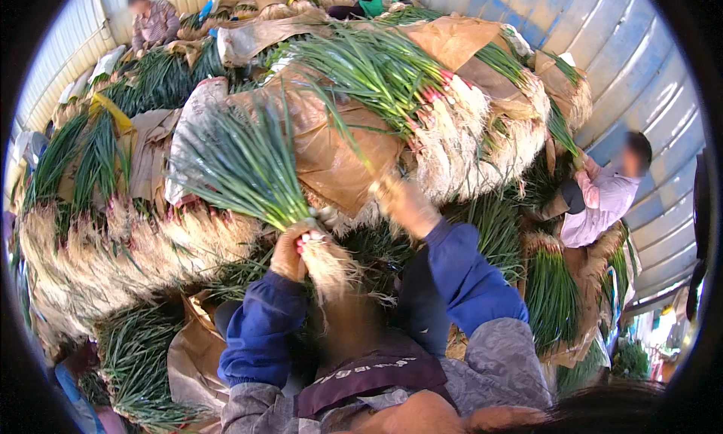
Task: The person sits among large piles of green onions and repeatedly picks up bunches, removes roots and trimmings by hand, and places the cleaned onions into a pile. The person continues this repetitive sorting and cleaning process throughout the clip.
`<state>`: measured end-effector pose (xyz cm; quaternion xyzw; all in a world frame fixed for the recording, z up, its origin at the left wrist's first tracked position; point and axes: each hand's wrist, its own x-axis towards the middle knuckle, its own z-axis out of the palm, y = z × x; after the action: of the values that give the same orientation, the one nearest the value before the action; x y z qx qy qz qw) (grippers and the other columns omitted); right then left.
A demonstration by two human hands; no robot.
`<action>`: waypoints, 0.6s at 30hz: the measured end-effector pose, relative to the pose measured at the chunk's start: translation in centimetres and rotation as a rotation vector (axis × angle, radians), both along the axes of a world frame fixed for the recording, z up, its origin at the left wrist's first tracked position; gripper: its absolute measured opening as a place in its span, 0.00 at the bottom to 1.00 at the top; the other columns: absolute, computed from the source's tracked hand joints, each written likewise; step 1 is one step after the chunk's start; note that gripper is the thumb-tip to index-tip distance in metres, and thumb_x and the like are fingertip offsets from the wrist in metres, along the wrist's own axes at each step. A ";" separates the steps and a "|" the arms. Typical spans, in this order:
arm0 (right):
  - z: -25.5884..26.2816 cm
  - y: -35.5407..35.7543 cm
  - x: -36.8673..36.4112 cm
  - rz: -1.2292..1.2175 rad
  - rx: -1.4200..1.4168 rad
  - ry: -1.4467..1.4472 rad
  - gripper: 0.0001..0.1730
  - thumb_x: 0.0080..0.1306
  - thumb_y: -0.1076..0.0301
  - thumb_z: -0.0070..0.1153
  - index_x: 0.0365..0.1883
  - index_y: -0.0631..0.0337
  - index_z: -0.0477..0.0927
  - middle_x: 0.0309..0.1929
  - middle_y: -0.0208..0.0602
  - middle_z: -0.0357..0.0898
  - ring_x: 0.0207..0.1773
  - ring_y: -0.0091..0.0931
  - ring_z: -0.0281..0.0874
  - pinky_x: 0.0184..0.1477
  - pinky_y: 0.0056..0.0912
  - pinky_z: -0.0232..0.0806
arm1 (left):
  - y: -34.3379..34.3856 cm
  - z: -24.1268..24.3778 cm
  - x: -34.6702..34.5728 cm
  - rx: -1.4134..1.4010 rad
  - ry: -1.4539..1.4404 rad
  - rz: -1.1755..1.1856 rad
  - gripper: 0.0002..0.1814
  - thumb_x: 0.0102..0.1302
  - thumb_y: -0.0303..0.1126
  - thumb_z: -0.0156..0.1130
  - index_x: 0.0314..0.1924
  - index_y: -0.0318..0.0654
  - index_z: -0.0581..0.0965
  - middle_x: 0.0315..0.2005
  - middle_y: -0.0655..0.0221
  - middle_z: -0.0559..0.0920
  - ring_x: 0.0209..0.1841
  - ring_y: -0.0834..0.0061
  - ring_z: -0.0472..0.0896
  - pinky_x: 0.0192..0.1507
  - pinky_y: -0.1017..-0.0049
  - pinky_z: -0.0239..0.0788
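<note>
My left hand (289, 254) is closed around a thick bunch of green onions (268, 179), just above the pinkish-white bulbs. Its leaves fan up and to the left, while a pale beard of roots (327, 264) hangs toward my lap. To the right, my right hand (409, 208) is blurred, its fingers closed at the lower end of a single yellowish-green onion stalk (357, 147). The bulb end of that stalk is hidden in the hand. Behind both hands, a brown sheet (333, 146) partly covers the heaped onions.
Loose onions with red bulbs (390, 83) lie on the heap ahead. Rooted bunches (141, 247) line the left side. Trimmed leaves (141, 349) pile at lower left. A person (601, 194) sits at right by stacked bunches (552, 298); another person (153, 21) sits far back left.
</note>
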<state>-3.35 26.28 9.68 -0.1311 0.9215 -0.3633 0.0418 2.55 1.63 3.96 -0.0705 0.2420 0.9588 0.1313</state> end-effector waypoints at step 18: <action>-5.7 -10.6 1.2 0.144 -1.435 -0.813 0.16 0.72 0.60 0.54 0.51 0.62 0.76 0.34 0.24 0.75 0.32 0.18 0.69 0.37 0.18 0.64 | -2.0 0.2 2.8 0.259 0.137 -0.229 0.19 0.57 0.31 0.59 0.49 0.34 0.71 0.37 0.67 0.73 0.36 0.73 0.71 0.39 0.73 0.70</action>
<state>-2.19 15.68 3.98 -0.0432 0.3681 -0.8786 0.3011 5.30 -0.41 4.14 0.0407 0.1312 0.9633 0.2308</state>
